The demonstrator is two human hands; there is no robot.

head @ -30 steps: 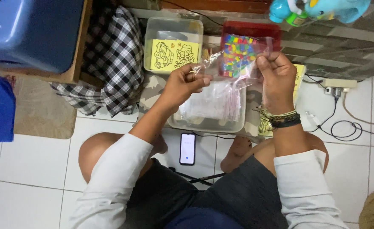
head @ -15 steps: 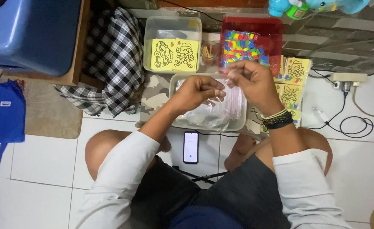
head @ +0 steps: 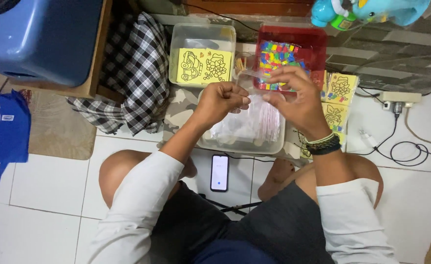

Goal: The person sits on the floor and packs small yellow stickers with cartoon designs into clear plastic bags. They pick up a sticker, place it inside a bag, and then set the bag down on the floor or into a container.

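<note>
Bag: clear plastic bag [head: 254, 78], held between both hands above the clear tub, just in front of the red tray.
Phone: phone [head: 219, 172] on the floor tiles between the knees.
Tub: clear tub [head: 240, 145] of plastic sleeves, under the hands.
Left hand: left hand [head: 221, 101], grip pressed together, pinching the bag's edge.
Right hand: right hand [head: 298, 98], grip pinching the bag's other side, fingers curled.
Sheets: yellow sheets [head: 341, 100] beside the right wrist.
Tray: red tray [head: 318, 46] of coloured packets.
Box: clear box [head: 196, 34] holding a yellow sheet, left of the tray.
</note>
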